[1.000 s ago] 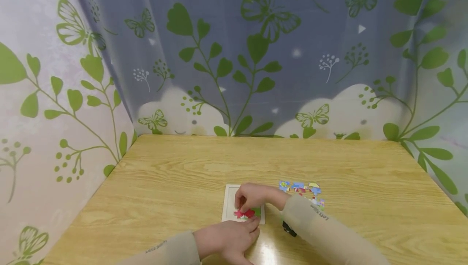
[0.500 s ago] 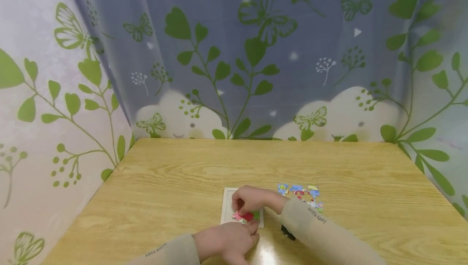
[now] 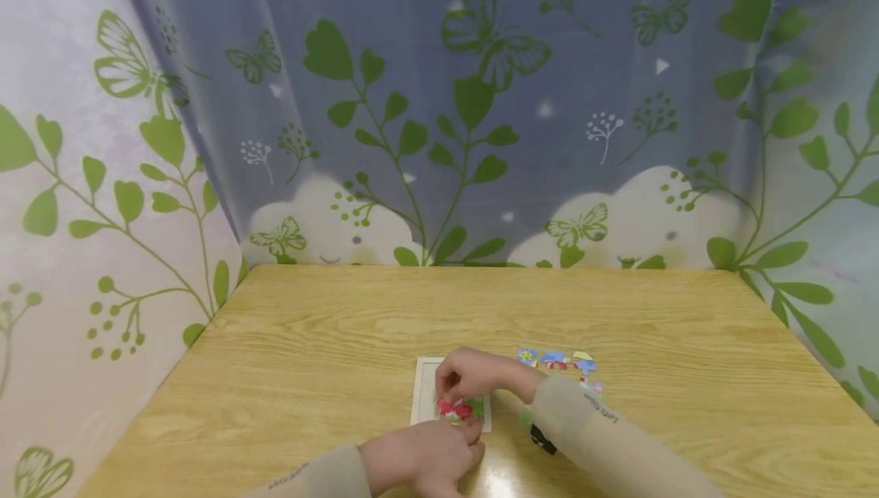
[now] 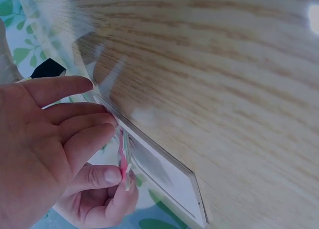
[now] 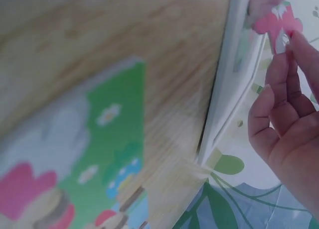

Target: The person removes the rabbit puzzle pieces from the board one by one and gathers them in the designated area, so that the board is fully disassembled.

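Observation:
My right hand [image 3: 475, 371] pinches a pink puzzle piece [image 5: 275, 26] between thumb and fingertips, over the pale puzzle tray [image 3: 420, 395]. In the left wrist view the pink piece [image 4: 122, 157] stands tilted up from the tray [image 4: 185, 189], near its edge. My left hand [image 3: 434, 454] lies at the tray's near edge with fingers extended, their tips close to the piece; contact with it is unclear. A green puzzle piece [image 3: 477, 406] shows inside the tray on the right. The hands cover part of the tray.
Several loose puzzle pieces [image 3: 555, 359] in blue, red and yellow lie right of the tray, partly behind the right sleeve [image 3: 584, 406]. A black object [image 3: 542, 439] is under the right forearm. The wooden table [image 3: 309, 353] meets a patterned curtain [image 3: 384, 101] at the back.
The head view has tilted slightly up. The pink piece has shifted and tilted a little in my right fingers. My left hand has kept its place at the tray's near edge.

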`<action>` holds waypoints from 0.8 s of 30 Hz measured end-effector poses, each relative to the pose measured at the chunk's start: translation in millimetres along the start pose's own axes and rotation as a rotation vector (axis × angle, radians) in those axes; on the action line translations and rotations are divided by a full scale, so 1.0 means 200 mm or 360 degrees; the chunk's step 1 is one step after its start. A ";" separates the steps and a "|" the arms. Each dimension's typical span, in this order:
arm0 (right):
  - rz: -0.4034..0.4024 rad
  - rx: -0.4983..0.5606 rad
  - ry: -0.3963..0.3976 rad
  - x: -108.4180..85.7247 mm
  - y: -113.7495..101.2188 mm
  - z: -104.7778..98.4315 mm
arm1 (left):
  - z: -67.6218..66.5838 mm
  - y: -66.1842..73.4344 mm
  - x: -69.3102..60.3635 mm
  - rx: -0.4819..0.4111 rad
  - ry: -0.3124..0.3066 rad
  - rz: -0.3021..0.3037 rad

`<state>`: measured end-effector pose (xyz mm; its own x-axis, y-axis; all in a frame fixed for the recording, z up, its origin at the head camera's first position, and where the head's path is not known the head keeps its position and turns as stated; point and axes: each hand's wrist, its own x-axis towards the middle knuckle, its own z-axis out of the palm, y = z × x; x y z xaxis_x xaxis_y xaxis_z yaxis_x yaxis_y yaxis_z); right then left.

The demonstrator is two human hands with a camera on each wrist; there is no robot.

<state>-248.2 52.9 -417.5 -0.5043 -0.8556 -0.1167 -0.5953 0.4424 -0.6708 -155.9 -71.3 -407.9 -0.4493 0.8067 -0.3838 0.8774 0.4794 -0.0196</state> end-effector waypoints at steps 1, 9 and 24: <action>-0.0008 0.0006 0.0007 0.00 0.00 0.00 | 0.00 0.00 0.00 0.0005 0.0005 0.0002; -0.0070 0.0056 0.0084 -0.05 0.00 -0.05 | 0.00 0.00 0.00 0.0180 0.0110 0.0017; -0.0045 0.0118 0.0147 -0.24 0.06 -0.13 | 0.01 0.02 -0.01 0.0139 0.0197 -0.0029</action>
<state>-247.1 106.9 -400.2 -0.5452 -0.8377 -0.0313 -0.5642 0.3943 -0.7254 -151.4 -72.2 -409.7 -0.4781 0.8371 -0.2658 0.8777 0.4669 -0.1081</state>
